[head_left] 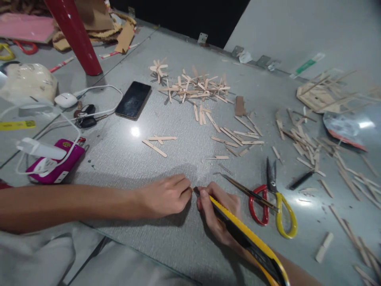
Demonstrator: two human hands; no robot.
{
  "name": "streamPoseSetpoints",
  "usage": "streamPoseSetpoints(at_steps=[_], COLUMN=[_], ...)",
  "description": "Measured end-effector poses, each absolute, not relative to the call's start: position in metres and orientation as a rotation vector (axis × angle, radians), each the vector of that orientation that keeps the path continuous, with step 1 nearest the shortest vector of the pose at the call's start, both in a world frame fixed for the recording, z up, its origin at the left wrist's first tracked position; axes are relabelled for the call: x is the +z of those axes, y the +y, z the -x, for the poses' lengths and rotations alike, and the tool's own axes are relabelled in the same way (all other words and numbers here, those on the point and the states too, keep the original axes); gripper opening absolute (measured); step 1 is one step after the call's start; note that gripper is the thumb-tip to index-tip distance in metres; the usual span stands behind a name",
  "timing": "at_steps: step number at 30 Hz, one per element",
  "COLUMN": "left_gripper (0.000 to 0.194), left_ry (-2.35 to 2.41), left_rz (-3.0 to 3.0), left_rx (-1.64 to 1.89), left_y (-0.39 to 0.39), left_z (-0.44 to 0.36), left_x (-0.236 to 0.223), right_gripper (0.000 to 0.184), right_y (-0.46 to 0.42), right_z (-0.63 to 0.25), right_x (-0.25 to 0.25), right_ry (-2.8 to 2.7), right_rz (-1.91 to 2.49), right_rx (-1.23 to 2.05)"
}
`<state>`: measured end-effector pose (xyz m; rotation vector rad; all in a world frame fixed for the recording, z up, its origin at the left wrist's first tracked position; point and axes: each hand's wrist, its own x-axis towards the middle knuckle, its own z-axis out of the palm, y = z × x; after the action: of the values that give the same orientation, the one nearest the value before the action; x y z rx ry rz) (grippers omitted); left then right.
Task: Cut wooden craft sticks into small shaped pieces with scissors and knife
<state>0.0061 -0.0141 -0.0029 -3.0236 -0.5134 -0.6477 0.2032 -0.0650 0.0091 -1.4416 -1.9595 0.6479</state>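
Observation:
My right hand (220, 206) is wrapped round a yellow and black utility knife (238, 228), its front end pointing up and left. My left hand (169, 195) is pinched closed just left of the knife's tip; a tiny sliver shows at its fingertips, but most of what it grips is hidden. Both hands are low over the grey table (119, 159). Beyond them lie a few loose wooden sticks (154, 148) and a thin stick piece (222, 157). Tweezers (242, 187) rest across scissors (271, 182) with red and yellow handles, right of my right hand.
A heap of small wooden sticks (199, 87) lies at the back, with more scattered sticks (303, 145) on the right. A wooden frame (321, 95) stands far right. Leftward are a phone (133, 100), keys (86, 115), a purple power bank (71, 155), cables and a red post (76, 37).

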Motion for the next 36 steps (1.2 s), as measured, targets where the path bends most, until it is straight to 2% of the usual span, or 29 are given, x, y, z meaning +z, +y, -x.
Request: streamPoseSetpoints(at_steps=[17,19,22,26,28,34,36], left_gripper=[0.016,0.015,0.013,0.015,0.014,0.022,0.021], left_ry=[-0.57,-0.589,-0.613,-0.693,-0.72,-0.869,-0.953], left_rz=[3.172,3.211,3.231,3.18,3.163,3.241,3.284], left_rx=[-0.545,-0.536,-0.508,-0.48,-0.48,-0.604,-0.628], left_y=[-0.014,-0.013,-0.012,-0.015,-0.017,-0.012,-0.005], left_z=[-0.003,-0.002,0.001,0.006,0.008,0.008,0.01], left_x=[-0.003,-0.002,0.002,0.004,0.001,-0.001,0.006], right_gripper=[0.033,0.028,0.009,0.032,0.041,0.051,0.043], right_y=[-0.069,-0.067,-0.055,-0.022,-0.007,0.014,0.008], right_z=[-0.207,-0.21,-0.229,-0.281,-0.308,-0.343,-0.337], right_x=[0.003,0.004,0.015,0.035,0.039,0.038,0.04], right_ry=[-1.902,-1.846,-1.838,-2.37,-2.458,-2.452,-2.426], right_rz=[1.382,1.375,1.419,1.57,1.751,1.822,1.814], right_rx=[0.745,0.672,0.461,-0.066,-0.382,-0.439,-0.422])
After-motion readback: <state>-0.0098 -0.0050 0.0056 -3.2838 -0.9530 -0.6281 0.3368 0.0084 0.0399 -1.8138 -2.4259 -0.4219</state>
